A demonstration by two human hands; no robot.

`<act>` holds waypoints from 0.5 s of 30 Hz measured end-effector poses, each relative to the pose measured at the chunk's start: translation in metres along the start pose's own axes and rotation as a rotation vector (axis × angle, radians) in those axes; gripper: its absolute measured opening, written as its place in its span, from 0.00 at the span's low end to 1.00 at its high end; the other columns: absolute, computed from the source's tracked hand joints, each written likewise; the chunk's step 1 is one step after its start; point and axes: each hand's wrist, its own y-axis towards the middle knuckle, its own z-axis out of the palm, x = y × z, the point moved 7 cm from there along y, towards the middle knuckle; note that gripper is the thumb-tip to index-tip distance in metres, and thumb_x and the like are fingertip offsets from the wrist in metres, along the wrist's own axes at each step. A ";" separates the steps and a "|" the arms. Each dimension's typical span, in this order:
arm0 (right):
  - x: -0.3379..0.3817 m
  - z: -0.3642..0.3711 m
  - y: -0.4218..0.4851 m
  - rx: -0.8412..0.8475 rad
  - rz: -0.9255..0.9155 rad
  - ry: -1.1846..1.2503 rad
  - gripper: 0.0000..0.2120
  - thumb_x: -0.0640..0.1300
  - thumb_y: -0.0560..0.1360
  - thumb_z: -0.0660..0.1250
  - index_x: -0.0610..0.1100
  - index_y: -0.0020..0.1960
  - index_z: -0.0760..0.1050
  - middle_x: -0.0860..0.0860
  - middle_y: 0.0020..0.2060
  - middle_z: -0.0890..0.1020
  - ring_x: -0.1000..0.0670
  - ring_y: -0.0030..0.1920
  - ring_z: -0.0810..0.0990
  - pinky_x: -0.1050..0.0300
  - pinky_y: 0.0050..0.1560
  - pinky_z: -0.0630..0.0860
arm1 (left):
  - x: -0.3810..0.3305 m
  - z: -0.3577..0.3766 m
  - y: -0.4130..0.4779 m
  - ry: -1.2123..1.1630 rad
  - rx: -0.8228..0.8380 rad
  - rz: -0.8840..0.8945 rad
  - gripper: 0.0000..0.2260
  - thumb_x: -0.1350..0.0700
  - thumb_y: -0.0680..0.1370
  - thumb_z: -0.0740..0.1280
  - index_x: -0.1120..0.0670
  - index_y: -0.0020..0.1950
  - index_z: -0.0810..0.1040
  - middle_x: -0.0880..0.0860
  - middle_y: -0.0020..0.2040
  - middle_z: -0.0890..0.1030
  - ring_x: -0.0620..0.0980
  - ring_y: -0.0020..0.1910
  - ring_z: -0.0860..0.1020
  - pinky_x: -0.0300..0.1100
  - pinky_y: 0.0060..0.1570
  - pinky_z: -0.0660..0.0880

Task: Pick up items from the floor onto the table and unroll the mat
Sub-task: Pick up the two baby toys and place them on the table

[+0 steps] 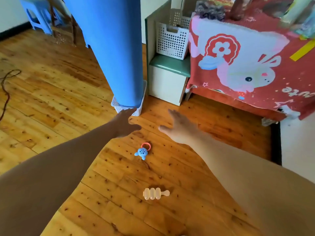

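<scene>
A rolled blue mat stands upright in a small white basket on the wooden floor. My left hand is stretched out just below the basket, fingers apart and holding nothing. My right hand is spread open to its right, also empty. On the floor beneath my hands lies a blue turtle rattle with a pink ring. Closer to me lies a pale beige ribbed rattle. The table at the right is draped in a red cloth with a rabbit print.
A white-and-green storage seat holding a white perforated basket stands between the mat and the table. A dark cord trails on the floor at the left. A blue plastic stool stands at the back left.
</scene>
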 end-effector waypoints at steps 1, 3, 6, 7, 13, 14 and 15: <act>-0.008 0.020 0.005 0.008 0.008 0.014 0.40 0.68 0.73 0.56 0.50 0.77 0.44 0.48 0.77 0.51 0.45 0.75 0.52 0.48 0.70 0.57 | 0.011 0.018 0.009 0.006 0.003 0.005 0.37 0.45 0.70 0.70 0.47 0.74 0.54 0.52 0.76 0.57 0.53 0.74 0.56 0.51 0.70 0.57; -0.028 0.071 0.017 0.020 0.019 0.028 0.40 0.68 0.73 0.56 0.50 0.77 0.44 0.48 0.77 0.51 0.45 0.76 0.51 0.48 0.70 0.57 | 0.039 0.061 0.027 0.018 0.009 0.009 0.37 0.44 0.71 0.70 0.46 0.74 0.54 0.51 0.76 0.56 0.53 0.74 0.54 0.52 0.71 0.55; -0.053 0.140 0.031 0.039 0.036 0.047 0.41 0.68 0.73 0.56 0.51 0.76 0.44 0.48 0.77 0.51 0.45 0.76 0.51 0.47 0.71 0.57 | 0.079 0.116 0.047 0.030 0.037 -0.001 0.36 0.43 0.71 0.69 0.45 0.74 0.54 0.51 0.76 0.55 0.53 0.74 0.56 0.51 0.69 0.57; -0.059 0.157 0.036 0.044 0.043 0.057 0.41 0.69 0.72 0.56 0.51 0.76 0.45 0.49 0.77 0.51 0.45 0.75 0.51 0.47 0.71 0.57 | 0.088 0.126 0.053 0.027 0.042 -0.002 0.36 0.44 0.71 0.69 0.45 0.74 0.54 0.51 0.76 0.56 0.54 0.73 0.58 0.50 0.68 0.59; -0.106 0.299 0.064 0.097 0.049 0.099 0.42 0.68 0.72 0.58 0.49 0.76 0.46 0.47 0.77 0.53 0.47 0.75 0.51 0.50 0.71 0.54 | 0.175 0.236 0.094 0.013 0.067 -0.032 0.36 0.51 0.72 0.71 0.49 0.74 0.54 0.53 0.76 0.56 0.54 0.74 0.56 0.48 0.70 0.57; -0.113 0.320 0.066 0.108 0.056 0.113 0.42 0.67 0.72 0.59 0.49 0.76 0.46 0.47 0.76 0.53 0.47 0.75 0.51 0.51 0.71 0.54 | 0.189 0.252 0.100 0.008 0.073 -0.045 0.36 0.51 0.72 0.71 0.50 0.74 0.54 0.54 0.76 0.55 0.54 0.74 0.55 0.49 0.71 0.56; -0.122 0.346 0.070 0.123 0.061 0.122 0.42 0.67 0.72 0.59 0.49 0.76 0.46 0.47 0.76 0.53 0.47 0.75 0.52 0.50 0.71 0.55 | 0.204 0.273 0.110 0.014 0.081 -0.049 0.37 0.52 0.72 0.71 0.50 0.75 0.54 0.54 0.76 0.55 0.54 0.74 0.54 0.51 0.71 0.57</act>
